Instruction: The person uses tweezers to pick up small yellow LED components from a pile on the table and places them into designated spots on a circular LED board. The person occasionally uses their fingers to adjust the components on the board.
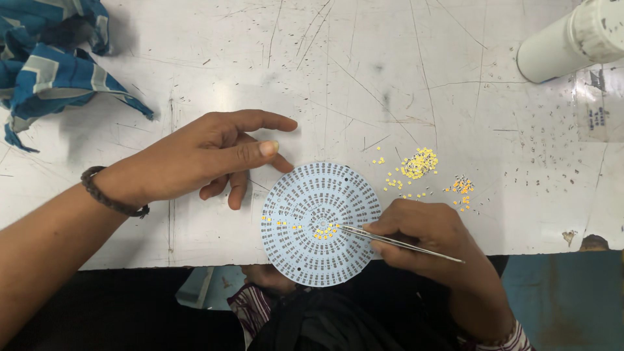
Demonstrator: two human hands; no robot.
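Dark clothing with a striped cuff (250, 305) fills the near edge at 6 o'clock. Right hand (426, 234), at 4 o'clock of the round circuit board (320, 224), has its grip closed around metal tweezers (396, 242), whose tips rest near the board's centre among small yellow components (325, 230). The board lies flat on the white scratched counter (364, 84), overhanging its near edge. Left hand (201, 159), wearing a braided wristband (107, 195), lies at 10 o'clock of the board, fingers loosely spread, grip holding nothing, fingertips just beside the rim. A loose yellow component pile (418, 164) sits at 1 o'clock; a blue cloth (52, 58) lies far left; a white cylinder (572, 39) sits far right.
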